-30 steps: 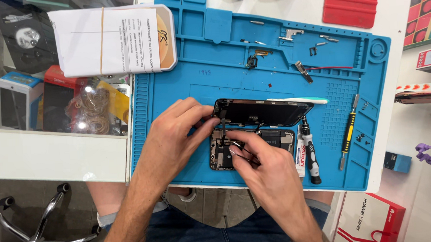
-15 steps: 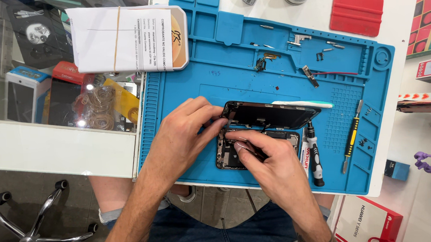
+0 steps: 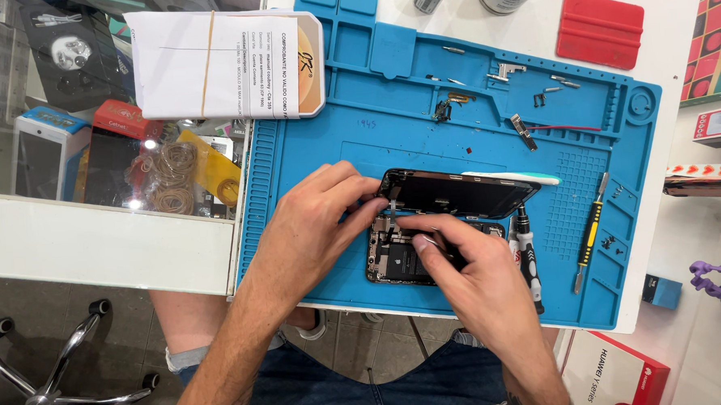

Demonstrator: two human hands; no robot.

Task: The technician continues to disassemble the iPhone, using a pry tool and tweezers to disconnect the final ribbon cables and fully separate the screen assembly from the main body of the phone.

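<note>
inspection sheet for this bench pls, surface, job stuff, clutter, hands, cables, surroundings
surface: blue repair mat on white bench.
job's things: opened phone, its screen lifted on edge.
clutter: loose screws and small parts, yellow-handled screwdriver, red squeegee, papers on a box.
grippers: left hand steadies the screen edge; right hand works inside the phone, grip unclear.
cables: thin red wire on mat.
surroundings: glass display case, chair base.
</note>
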